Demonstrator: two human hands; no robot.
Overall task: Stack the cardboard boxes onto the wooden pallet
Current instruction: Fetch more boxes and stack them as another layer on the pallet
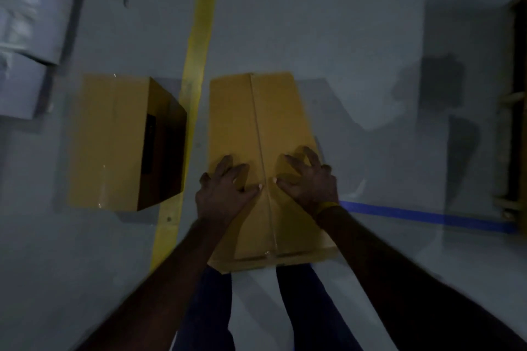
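Cardboard box (256, 128) on the floor, both hands (225, 191) (308, 182) spread-fingered on top, holding nothing; next, grab its sides and carry to the pallet (516, 111).

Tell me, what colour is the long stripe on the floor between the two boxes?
Yellow stripe, seen in the head view.

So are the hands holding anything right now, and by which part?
Nothing is gripped: left hand and right hand rest spread on the taped brown cardboard box top.
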